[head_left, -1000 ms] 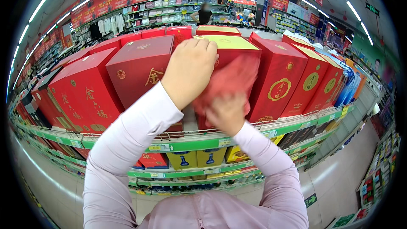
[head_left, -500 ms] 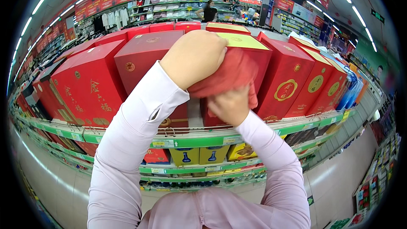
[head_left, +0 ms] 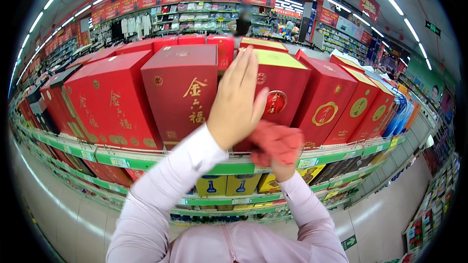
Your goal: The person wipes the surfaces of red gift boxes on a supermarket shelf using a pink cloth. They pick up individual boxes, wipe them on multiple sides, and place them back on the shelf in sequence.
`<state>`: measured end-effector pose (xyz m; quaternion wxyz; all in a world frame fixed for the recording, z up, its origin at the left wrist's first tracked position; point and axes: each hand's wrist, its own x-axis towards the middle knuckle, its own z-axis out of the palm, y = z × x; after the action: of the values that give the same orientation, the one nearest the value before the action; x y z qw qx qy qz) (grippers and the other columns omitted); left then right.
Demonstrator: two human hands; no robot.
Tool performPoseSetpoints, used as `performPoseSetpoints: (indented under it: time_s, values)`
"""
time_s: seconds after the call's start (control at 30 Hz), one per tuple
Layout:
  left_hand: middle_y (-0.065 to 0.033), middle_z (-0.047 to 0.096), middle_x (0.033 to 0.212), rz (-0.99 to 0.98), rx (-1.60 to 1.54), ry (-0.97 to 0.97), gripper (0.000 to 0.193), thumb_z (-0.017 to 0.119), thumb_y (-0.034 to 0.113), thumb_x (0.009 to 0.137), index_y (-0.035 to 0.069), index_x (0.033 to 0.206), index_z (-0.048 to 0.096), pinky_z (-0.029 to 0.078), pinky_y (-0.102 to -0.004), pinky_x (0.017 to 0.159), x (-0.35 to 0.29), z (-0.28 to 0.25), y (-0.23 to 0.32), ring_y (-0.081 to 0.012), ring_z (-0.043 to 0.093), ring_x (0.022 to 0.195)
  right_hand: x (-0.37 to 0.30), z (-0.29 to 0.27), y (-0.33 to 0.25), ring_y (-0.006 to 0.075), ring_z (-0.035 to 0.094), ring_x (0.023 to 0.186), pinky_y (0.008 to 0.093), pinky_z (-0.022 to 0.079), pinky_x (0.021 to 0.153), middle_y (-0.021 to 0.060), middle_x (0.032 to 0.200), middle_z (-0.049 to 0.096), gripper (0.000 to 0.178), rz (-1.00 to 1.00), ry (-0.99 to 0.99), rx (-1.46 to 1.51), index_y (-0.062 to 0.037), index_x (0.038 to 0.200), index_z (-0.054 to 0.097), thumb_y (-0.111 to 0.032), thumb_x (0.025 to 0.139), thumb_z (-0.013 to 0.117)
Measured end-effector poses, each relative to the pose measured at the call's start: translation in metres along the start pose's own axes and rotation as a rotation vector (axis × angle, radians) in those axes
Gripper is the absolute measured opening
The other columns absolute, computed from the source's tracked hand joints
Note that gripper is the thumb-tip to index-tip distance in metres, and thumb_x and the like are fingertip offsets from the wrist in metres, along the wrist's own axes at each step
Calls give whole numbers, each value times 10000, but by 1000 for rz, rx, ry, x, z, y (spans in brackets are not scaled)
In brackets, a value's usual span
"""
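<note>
A long metal shelving unit with green edge strips (head_left: 239, 167) runs across the view, below its middle, which serves here as the dial's centre. Two pale pink sleeves reach in, the left one (head_left: 168, 190) from 7 o'clock and the right one (head_left: 307, 207) from 5 o'clock.

Tall cardboard boxes stand in a row on the top shelf: a bright red one with gold lettering (head_left: 131, 100) at 9 o'clock, a dark red one with gold lettering (head_left: 178, 90) at 10, a red one with a yellow-green top and round red medallion (head_left: 287, 85) at 2, and a red one with a gold ring emblem (head_left: 324, 97) between 2 and 3.

The left hand (head_left: 238, 98), just off centre toward 12, is flat, fingers straight and pointing up, thumb spread toward 2. It overlaps the left edge of the yellow-green-topped box; whether it touches the cardboard I cannot tell.

A soft, crumpled red cloth (head_left: 279, 141) sits at 4 o'clock, in front of that box's lower part, bunched over the right hand (head_left: 283, 170). The cloth hides the right fingers, so how they close cannot be told. The two hands are apart.

Smaller yellow boxes picturing a blue bottle (head_left: 211, 185) stand on the shelf below at 6 o'clock. Small white price tags (head_left: 118, 161) line the top strip, one at 8.
</note>
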<state>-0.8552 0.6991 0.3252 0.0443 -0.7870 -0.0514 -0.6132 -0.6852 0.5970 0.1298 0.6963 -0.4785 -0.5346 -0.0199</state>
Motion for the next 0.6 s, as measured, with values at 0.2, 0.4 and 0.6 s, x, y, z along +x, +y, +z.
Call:
performPoseSetpoints:
  time_s: [0.2, 0.4, 0.6]
  values:
    - [-202, 247, 1669, -734, -567, 181, 636, 307, 364, 1116, -34, 1604, 221, 203, -399, 1248, -114, 57, 11, -319, 260, 1535, 22, 13, -36, 435, 296, 1474, 495, 221, 1220, 284, 1584, 310, 675, -134, 240, -436, 52, 1530, 350, -146, 949, 631]
    - [-162, 348, 1628, -1272, -1184, 229, 649, 389, 419, 1107, -37, 1564, 325, 291, -347, 1211, -144, 100, -46, -233, 348, 1492, 22, 14, -21, 362, 382, 1446, 417, 303, 1195, 263, 1550, 379, 879, 143, 182, -204, 87, 1533, 291, -160, 851, 788]
    - [-96, 558, 1469, -1196, -1350, 164, 520, 410, 397, 1104, 37, 1469, 492, 415, -343, 1124, -136, 102, -62, -195, 536, 1328, 42, 6, -38, 231, 581, 1240, 357, 445, 1071, 148, 1356, 588, 734, 231, 59, -42, 34, 1438, 431, -72, 813, 799]
